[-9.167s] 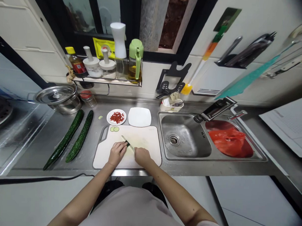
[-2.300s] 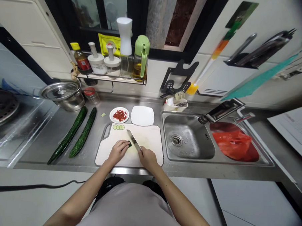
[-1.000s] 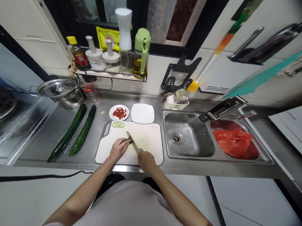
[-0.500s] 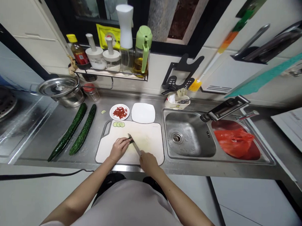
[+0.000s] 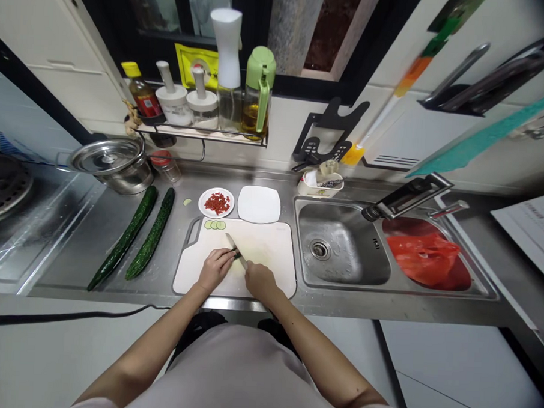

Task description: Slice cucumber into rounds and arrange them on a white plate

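Note:
In the head view my right hand is closed round the handle of a kitchen knife, whose blade slants up and left over the white cutting board. My left hand rests on the board, its fingertips pressing a small dark green piece of cucumber against the blade. Fingers cover most of that piece. Several cucumber slices overlap at the board's upper left. Behind the board stand a white plate of chopped red bits and a bare white square plate.
Two whole cucumbers lie left of the board. A lidded steel pot and red-capped jar stand behind them. Right is a steel sink, with a red plastic bag in its second basin. Bottles line a wall rack.
My right hand has moved up and left, pushing the knife farther forward past my left fingertips. My left hand stays in place on the cucumber piece.

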Demonstrator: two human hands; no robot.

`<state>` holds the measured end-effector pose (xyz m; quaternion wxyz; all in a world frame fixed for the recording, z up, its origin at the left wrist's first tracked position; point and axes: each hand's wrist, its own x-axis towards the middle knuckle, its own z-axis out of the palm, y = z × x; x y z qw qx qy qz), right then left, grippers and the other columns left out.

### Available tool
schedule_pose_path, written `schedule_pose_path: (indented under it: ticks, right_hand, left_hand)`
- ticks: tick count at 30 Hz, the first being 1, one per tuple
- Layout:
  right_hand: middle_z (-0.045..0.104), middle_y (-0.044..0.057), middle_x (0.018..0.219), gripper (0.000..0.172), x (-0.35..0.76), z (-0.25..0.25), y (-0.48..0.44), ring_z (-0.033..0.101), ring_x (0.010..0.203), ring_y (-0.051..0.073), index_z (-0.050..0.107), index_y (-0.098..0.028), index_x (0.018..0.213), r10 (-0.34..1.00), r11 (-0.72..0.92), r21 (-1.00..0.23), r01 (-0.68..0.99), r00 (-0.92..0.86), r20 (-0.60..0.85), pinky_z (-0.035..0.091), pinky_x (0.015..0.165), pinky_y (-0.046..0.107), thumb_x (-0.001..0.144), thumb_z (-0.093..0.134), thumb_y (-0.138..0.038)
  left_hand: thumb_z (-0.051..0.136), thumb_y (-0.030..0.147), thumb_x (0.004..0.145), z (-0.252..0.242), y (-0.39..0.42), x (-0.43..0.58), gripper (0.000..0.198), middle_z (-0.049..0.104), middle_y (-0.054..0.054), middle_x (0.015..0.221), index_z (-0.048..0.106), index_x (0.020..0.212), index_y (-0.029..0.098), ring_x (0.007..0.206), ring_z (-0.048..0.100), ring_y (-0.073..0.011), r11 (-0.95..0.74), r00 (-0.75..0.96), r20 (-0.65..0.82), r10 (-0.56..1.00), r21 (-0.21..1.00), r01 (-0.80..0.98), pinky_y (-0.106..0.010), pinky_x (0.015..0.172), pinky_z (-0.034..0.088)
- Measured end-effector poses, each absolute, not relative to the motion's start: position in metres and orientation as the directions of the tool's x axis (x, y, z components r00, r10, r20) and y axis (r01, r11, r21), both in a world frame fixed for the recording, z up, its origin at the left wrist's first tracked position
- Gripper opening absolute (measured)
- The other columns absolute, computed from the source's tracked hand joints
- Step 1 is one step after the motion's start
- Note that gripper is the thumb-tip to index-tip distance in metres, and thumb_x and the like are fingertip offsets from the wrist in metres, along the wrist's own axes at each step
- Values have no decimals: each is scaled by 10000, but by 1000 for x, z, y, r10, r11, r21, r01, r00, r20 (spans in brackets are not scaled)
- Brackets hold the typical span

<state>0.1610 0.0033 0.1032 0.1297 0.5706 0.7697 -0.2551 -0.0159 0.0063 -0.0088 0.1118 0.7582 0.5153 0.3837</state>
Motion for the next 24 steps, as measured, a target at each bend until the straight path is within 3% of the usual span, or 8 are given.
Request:
schedule_pose_path:
  ticks: [15,24]
  right_hand:
    - [680,156,978,305,183,112,-19,648,942,255,550,-143,1137,748,148,-217,965,-253,-613,442,717,319,907,350,-159]
    - [667,162,1004,267,171,102,-7,642,944,246,553,-128,1096,777,186,-222,957,-282,-563,455,738,323,907,365,-155]
  left_hand:
    - [492,281,917,-8,7,-17,254,663,-74,1029,661,1103,244,973,606,-186,-441,174,463,869,566,697,-365,855,526]
    - [481,285,920,-8,7,-16,260,666,-74,1026,658,1106,244,974,606,-191,-441,176,461,870,567,696,-373,854,526]
